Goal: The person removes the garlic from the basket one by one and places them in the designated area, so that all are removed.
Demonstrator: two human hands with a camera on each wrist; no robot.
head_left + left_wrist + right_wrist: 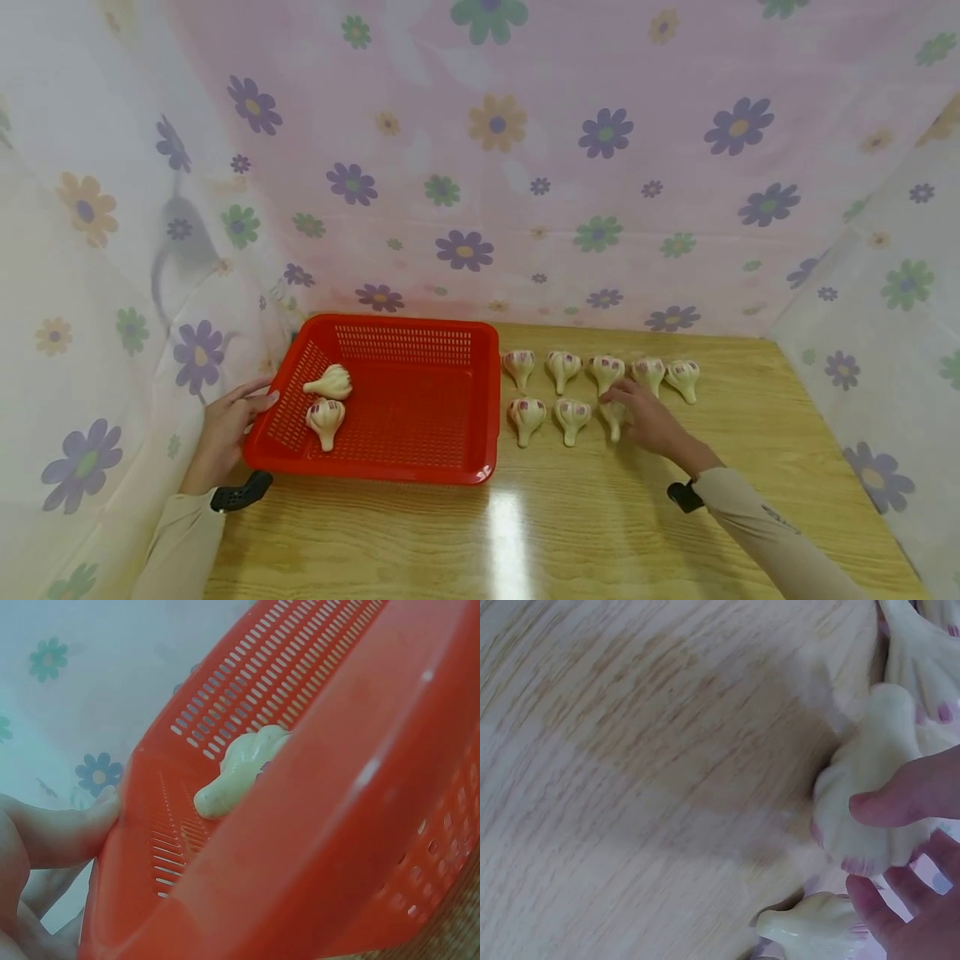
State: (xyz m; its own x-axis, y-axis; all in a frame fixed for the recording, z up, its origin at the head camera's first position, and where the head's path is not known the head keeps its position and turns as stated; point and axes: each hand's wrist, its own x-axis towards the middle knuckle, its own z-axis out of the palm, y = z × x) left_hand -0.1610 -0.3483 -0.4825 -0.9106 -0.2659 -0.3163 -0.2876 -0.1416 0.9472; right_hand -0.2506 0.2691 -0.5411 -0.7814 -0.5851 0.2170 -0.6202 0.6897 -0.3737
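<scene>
My left hand (223, 429) grips the left rim of a red plastic basket (367, 472), its thumb lying on the edge in the left wrist view. Inside the basket, toward its left end, are two garlic bulbs, one on its side (332, 382) and one (326, 417) with its stem toward me. To the right, my right hand (651, 419) holds a garlic bulb (870, 780) at the end of the front row. Thumb on its pale side and fingers at its purple-streaked end, it partly hides the bulb in the head view.
Right of the basket, two more bulbs (527, 419) (572, 419) lie in the front row. Behind them runs a back row of several bulbs (563, 368). The wooden table (600, 533) is bordered by flowered cloth (525, 208) at the back and both sides.
</scene>
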